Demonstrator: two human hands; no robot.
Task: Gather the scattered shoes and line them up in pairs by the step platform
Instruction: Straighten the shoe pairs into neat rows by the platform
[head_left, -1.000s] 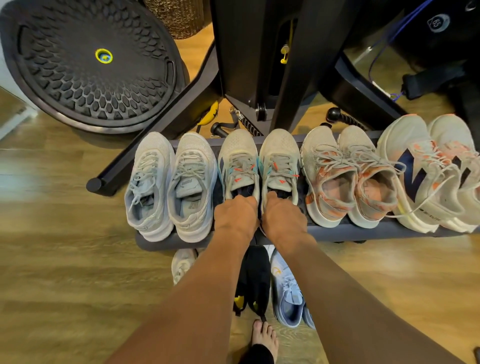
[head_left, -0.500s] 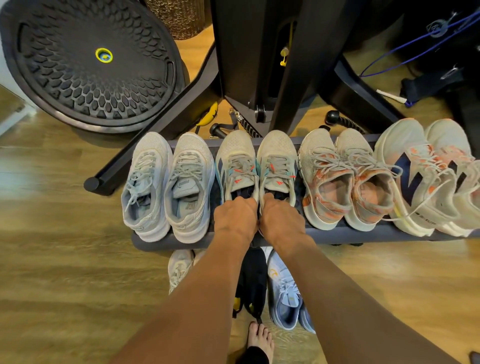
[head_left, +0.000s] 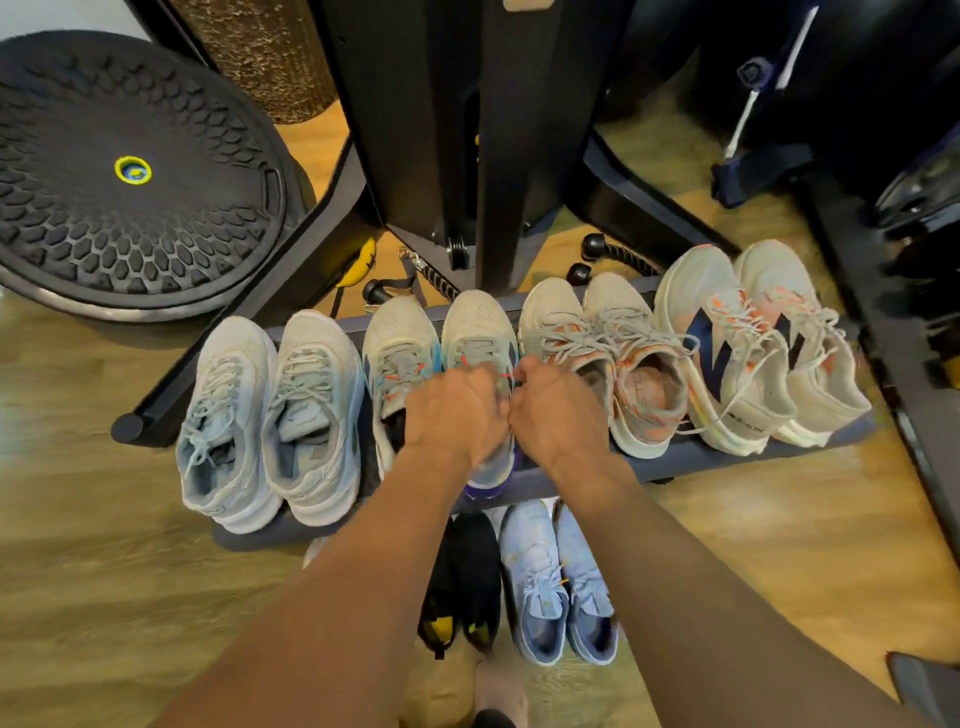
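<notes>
Hands first: the left hand (head_left: 457, 413) and right hand (head_left: 558, 410) are together, knuckles touching, fingers curled down onto the laced top of one teal shoe (head_left: 478, 322); blur hides whether they pinch laces or tongue. Nearest, a bare foot (head_left: 500, 688) stands on the wood floor (head_left: 104, 571). Just beyond it, a black pair (head_left: 462, 582) and a blue pair (head_left: 561, 587) lie side by side on the floor, toes pointing toward the platform (head_left: 691, 460) and tucked against its front edge. The platform, a long dark slab, carries four pairs in a row with toes pointing away. From left: a grey pair (head_left: 270, 415), the teal shoe's mate (head_left: 400, 343) and the held teal shoe, whose heel hangs over the front edge showing a purple sole, then a peach pair (head_left: 613, 364) and a navy-striped pair (head_left: 743, 353) at the right end. Neighbouring shoes touch or nearly touch along the row. Behind the platform rises a black machine frame (head_left: 457, 130), with rope handles (head_left: 615, 254) on the floor at its base. Far left, a black disc (head_left: 130, 176) with a honeycomb surface and a yellow centre leans near the frame's leg.
</notes>
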